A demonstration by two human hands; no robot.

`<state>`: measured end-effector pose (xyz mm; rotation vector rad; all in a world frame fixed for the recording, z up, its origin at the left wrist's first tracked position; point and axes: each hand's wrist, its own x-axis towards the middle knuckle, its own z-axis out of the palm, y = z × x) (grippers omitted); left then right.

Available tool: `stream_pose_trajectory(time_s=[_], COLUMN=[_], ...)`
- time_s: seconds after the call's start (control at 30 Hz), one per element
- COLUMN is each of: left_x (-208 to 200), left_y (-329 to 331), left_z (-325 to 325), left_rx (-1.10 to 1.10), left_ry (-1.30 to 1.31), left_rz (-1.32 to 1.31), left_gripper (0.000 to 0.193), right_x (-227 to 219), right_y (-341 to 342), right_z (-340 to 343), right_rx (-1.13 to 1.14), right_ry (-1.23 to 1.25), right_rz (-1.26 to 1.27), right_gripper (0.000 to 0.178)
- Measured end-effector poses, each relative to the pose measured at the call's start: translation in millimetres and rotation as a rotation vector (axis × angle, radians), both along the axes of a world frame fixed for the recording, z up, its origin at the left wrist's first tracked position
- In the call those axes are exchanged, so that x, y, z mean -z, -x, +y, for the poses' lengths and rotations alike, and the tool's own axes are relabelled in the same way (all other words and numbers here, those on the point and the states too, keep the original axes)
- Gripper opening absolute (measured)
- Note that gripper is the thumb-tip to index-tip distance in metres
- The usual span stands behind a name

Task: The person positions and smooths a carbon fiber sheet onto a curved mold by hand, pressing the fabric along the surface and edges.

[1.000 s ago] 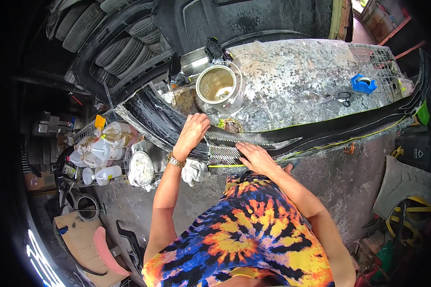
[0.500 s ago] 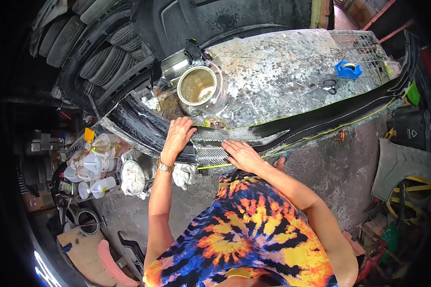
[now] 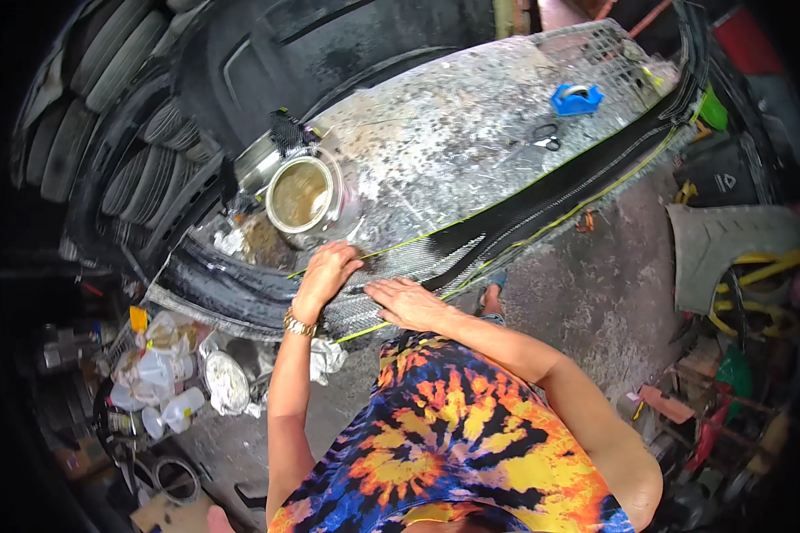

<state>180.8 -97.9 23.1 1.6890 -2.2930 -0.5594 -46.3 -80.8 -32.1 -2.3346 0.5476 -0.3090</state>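
1 strip of black woven cloth (image 3: pixel 507 226) lies along the near side of the bench (image 3: pixel 444 115), its left end over a long curved black part (image 3: pixel 231 275). Change over about 1 s: right hand (image 3: pixel 409 304) has come closer to left hand (image 3: pixel 327 277); yellow edging now shows to the left of the left hand, where none showed before. The view has swung too, so the bench sits at a steeper slant. Judged: work is concentrating on the cloth's left end, which seems to be getting pressed down.

Cloth appearance: coarse silvery weave near the hands, darker and smoother to the right; yellow edging along both long sides; 1 pale line along much of its length. Looks mostly flat, bending with the part at the far right.

Grip: right palm down, fingers outstretched, resting on the weave, grasping nothing. Left fingers curl down at the upper edge; cannot tell whether they pinch it.

Outward: 1 bucket (image 3: pixel 330 197) beyond the left hand, then scissors (image 3: pixel 547 138) and a blue tape holder (image 3: pixel 576 102) farther right. White rag (image 3: pixel 327 357) just below the left end; plastic jugs (image 3: pixel 156 364) lower left.
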Motion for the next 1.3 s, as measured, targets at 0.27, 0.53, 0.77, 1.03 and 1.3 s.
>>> stream_pose_trajectory(time_s=[0.27,0.53,0.77,1.03,1.3], left_x=[-6,-2,-4,-36,-38], left_y=[3,-13,-44,-34,-31], left_z=[-6,-9,4,10,92], left_rx=[-0.021,-0.044,-0.132,-0.119,-0.102], left_ry=[-0.033,-0.075,-0.143,0.14,0.123], left_rz=[0.019,0.036,0.024,-0.142,-0.119], left_gripper=[0.017,0.017,0.023,0.016,0.029], right_x=[10,17,19,2,-9], right_y=[1,0,-7,7,3], right_z=[1,-1,2,-10,-8], right_rx=[0.003,-0.011,-0.037,-0.051,-0.069], right_ry=[-0.025,-0.031,-0.016,-0.039,0.003], right_rz=[0.036,0.014,-0.054,0.102,0.127], right_gripper=[0.058,0.059,0.053,0.058,0.055])
